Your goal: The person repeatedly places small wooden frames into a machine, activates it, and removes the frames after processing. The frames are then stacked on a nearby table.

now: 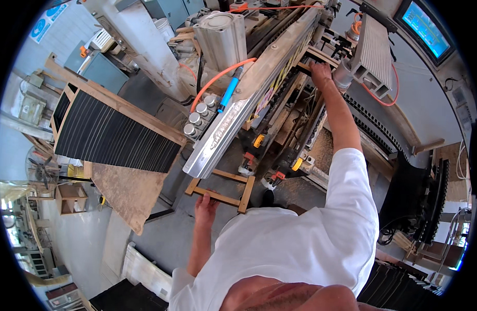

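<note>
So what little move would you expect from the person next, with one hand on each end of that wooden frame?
Probably a short lift of the near end. The left hand grips the near rail of the wooden frame, which runs under the long metal beam, while the right hand rests on wood at the far end.

Bare wooden frame [221, 189], dull metal beam [259, 83]

A woodworking workshop: big clamping machine [249, 98], sawdust [321, 150], stacked black slats [108, 135].
</note>
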`<action>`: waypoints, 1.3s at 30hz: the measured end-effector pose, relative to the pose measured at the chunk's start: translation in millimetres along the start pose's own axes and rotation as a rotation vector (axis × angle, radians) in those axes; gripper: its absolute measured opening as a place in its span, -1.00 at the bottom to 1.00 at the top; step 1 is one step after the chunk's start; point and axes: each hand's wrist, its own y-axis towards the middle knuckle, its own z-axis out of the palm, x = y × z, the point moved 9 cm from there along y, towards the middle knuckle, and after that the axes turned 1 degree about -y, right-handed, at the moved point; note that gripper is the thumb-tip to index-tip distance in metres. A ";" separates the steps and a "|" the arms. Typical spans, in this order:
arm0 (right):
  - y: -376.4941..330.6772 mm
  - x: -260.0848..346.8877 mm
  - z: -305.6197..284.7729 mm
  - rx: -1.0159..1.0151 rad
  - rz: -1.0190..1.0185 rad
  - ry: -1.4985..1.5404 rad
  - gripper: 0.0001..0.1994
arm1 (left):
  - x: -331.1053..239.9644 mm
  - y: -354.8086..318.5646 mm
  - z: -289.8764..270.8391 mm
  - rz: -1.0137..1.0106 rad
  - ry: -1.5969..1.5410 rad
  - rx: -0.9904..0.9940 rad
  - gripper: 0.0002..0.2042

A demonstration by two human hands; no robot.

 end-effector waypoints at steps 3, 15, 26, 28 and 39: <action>6.6 1.0 -0.8 -0.004 -0.079 0.137 -0.63 | 16.8 7.7 -5.2 -0.020 -0.023 -0.024 -0.72; 18.3 -14.0 23.6 0.021 -0.087 0.271 -0.64 | 53.5 33.9 34.5 -0.082 0.044 -0.056 -0.74; 14.5 14.8 -13.6 0.109 -0.115 0.164 -0.74 | 77.7 26.4 33.0 -0.013 0.083 -0.146 -0.65; 27.9 13.7 25.3 0.039 -0.168 0.070 -0.74 | 77.5 16.7 33.3 0.007 0.077 -0.187 -0.63; 38.1 39.6 31.3 0.031 -0.198 0.139 -0.76 | 67.2 -28.0 -1.3 0.146 0.110 -0.358 -0.67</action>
